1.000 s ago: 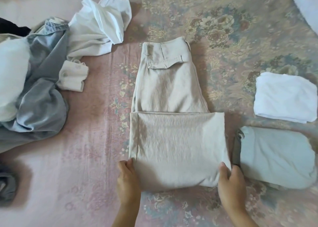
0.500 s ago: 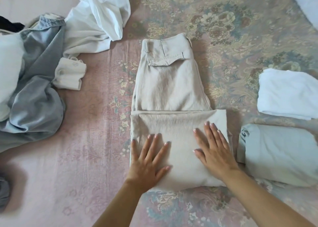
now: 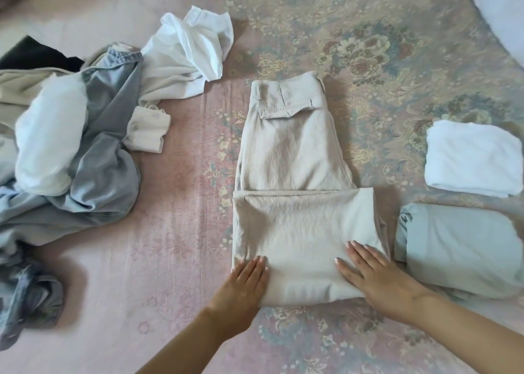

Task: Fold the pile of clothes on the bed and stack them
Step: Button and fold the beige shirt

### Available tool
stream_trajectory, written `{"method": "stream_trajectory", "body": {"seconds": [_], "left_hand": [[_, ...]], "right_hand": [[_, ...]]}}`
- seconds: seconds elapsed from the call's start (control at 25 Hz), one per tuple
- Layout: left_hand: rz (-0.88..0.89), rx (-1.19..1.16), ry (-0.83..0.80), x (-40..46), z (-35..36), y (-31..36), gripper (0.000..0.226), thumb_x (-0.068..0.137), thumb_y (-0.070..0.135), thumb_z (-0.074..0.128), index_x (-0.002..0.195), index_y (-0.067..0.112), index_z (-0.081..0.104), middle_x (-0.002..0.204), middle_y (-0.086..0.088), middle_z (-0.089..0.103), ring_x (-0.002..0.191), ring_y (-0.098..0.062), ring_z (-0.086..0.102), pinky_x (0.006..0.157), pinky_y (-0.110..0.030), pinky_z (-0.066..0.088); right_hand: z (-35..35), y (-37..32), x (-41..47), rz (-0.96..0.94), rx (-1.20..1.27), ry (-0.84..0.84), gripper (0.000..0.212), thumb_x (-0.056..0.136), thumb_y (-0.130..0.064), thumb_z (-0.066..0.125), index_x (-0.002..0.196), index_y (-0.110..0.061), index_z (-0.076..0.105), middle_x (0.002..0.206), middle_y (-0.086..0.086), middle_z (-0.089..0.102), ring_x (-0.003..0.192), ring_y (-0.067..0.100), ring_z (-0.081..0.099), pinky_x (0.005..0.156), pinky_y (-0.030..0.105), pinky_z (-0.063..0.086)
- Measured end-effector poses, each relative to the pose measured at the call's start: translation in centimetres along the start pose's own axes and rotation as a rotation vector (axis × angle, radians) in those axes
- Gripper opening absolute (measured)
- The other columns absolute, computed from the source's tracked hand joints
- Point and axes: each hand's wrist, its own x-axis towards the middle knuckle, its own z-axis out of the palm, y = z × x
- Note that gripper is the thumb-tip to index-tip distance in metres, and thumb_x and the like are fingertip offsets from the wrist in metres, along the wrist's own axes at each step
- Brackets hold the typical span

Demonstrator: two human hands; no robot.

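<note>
Soft, even daylight, faint shadows; edges bend and blur slightly.

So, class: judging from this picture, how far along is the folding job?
Done: a folded white item and a folded pale blue item, side by side, unstacked. In hand: both hands, left and right, press the half-folded beige trousers. Left: the unfolded pile, then stacking.

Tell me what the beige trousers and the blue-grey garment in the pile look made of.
Beige trousers: likely a light woven cotton or linen blend; matte, with a fine crinkled grain and crisp fold edges. Blue-grey garment: probably soft, thin denim or chambray; faded wash, a stitched hem, and it slumps in loose folds. Neither can be confirmed by look alone.
</note>
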Motion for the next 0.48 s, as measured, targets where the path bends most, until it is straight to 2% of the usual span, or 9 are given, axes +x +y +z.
{"method": "stream_trajectory", "body": {"seconds": [0.04, 0.08, 0.16, 0.2, 0.24, 0.32, 0.36, 0.44, 0.48], "left_hand": [[0.004, -0.061, -0.062, -0.6, -1.6, 0.2, 0.056, 0.06, 0.048, 0.078, 0.104, 0.014, 0.075, 0.111, -0.006, 0.07, 0.103, -0.018, 0.067, 0.083, -0.028, 0.055], [-0.009, -0.115, -0.103, -1.4, -3.0, 0.3, 0.056, 0.062, 0.057, 0.076, 0.103, 0.018, 0.075, 0.109, 0.0, 0.071, 0.099, -0.012, 0.068, 0.083, -0.024, 0.054], [-0.112, -0.451, -0.295, -2.6, -6.2, 0.3, 0.043, 0.082, 0.06, 0.058, 0.109, 0.027, 0.067, 0.109, 0.007, 0.068, 0.095, -0.008, 0.064, 0.084, -0.023, 0.049], [-0.127, -0.631, -0.399, -3.4, -7.0, 0.2, 0.037, 0.089, 0.057, 0.05, 0.106, 0.028, 0.063, 0.1, 0.009, 0.068, 0.087, -0.006, 0.063, 0.08, -0.023, 0.047], [-0.164, -0.807, -0.449, -3.7, -8.0, -0.1, 0.035, 0.091, 0.055, 0.048, 0.1, 0.025, 0.062, 0.086, 0.01, 0.066, 0.075, -0.002, 0.06, 0.074, -0.021, 0.047], [-0.245, -1.026, -0.431, -3.0, -9.6, -2.1, 0.038, 0.09, 0.05, 0.054, 0.087, 0.014, 0.063, 0.068, 0.01, 0.059, 0.059, 0.002, 0.056, 0.06, -0.018, 0.048], [-0.269, -1.085, -0.416, -2.1, -10.5, -3.8, 0.041, 0.09, 0.049, 0.056, 0.082, 0.01, 0.063, 0.065, 0.009, 0.056, 0.055, 0.0, 0.054, 0.053, -0.017, 0.047], [-0.369, -1.23, -0.309, 0.5, -12.2, -8.1, 0.044, 0.09, 0.052, 0.053, 0.071, 0.014, 0.066, 0.066, 0.007, 0.056, 0.053, -0.001, 0.052, 0.051, -0.012, 0.041], [-0.469, -1.446, -0.215, 1.8, -12.6, -10.3, 0.048, 0.09, 0.057, 0.048, 0.072, 0.018, 0.07, 0.072, 0.004, 0.062, 0.059, -0.002, 0.058, 0.057, -0.013, 0.044]], "right_hand": [[-1.6, 0.3, -0.2, -0.028, 0.037, -0.082, 0.051, 0.061, -0.036, 0.069, 0.109, -0.019, 0.073, 0.11, 0.017, 0.069, 0.103, 0.027, 0.067, 0.106, 0.033, 0.028], [-3.0, 0.5, -0.6, -0.069, 0.093, -0.186, 0.063, 0.054, -0.053, 0.076, 0.111, -0.026, 0.071, 0.113, 0.012, 0.069, 0.106, 0.022, 0.066, 0.102, 0.03, 0.039], [-6.1, 0.7, -1.6, -0.083, 0.346, -0.543, 0.062, 0.074, -0.072, 0.055, 0.124, -0.037, 0.057, 0.129, 0.003, 0.059, 0.124, 0.017, 0.052, 0.109, 0.036, 0.036], [-7.7, 1.0, -1.9, -0.065, 0.523, -0.735, 0.052, 0.08, -0.072, 0.047, 0.119, -0.037, 0.055, 0.124, -0.005, 0.059, 0.122, 0.014, 0.05, 0.109, 0.038, 0.034], [-9.1, 1.5, -1.9, 0.001, 0.708, -0.806, 0.047, 0.081, -0.07, 0.048, 0.107, -0.032, 0.057, 0.108, -0.007, 0.063, 0.109, 0.012, 0.054, 0.1, 0.03, 0.039], [-11.2, 3.8, -0.6, 0.053, 0.913, -0.778, 0.044, 0.078, -0.065, 0.059, 0.081, -0.021, 0.059, 0.072, -0.007, 0.057, 0.07, 0.005, 0.05, 0.064, 0.02, 0.037], [-12.2, 5.5, 0.7, 0.072, 0.976, -0.761, 0.042, 0.076, -0.063, 0.064, 0.071, -0.022, 0.059, 0.063, -0.009, 0.051, 0.059, 0.004, 0.044, 0.055, 0.019, 0.032], [-14.8, 9.4, 3.8, 0.149, 1.113, -0.645, 0.038, 0.072, -0.064, 0.064, 0.069, -0.026, 0.066, 0.061, -0.013, 0.057, 0.056, 0.004, 0.049, 0.053, 0.015, 0.034], [-15.7, 11.3, 5.1, 0.233, 1.24, -0.542, 0.044, 0.071, -0.068, 0.06, 0.079, -0.025, 0.071, 0.071, -0.012, 0.066, 0.066, 0.007, 0.061, 0.061, 0.016, 0.043]]}}
